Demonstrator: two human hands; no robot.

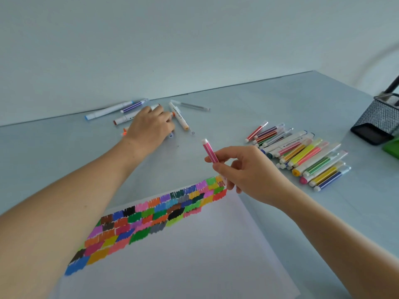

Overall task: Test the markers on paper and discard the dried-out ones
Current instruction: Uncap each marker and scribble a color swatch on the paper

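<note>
right hand (250,171) pinches pink marker (209,151) mid-barrel above paper (183,255) far edge | left hand (149,126) rests on far-left markers (179,115), grip unclear | marker likely light, stiff, smooth; hold mid-barrel

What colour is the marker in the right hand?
Pink, with a white end; the head view shows the marker in the right hand.

I am looking at a pale blue-grey surface (248,100) running back to a plain wall. A white sheet of paper (183,255) is lying on its near part, carrying bands of coloured swatches along its far edge. A small scatter of markers (138,108) is lying at the back left, a larger heap of markers (302,156) at the right, and a black mesh holder (377,124) is standing at the far right.
</note>
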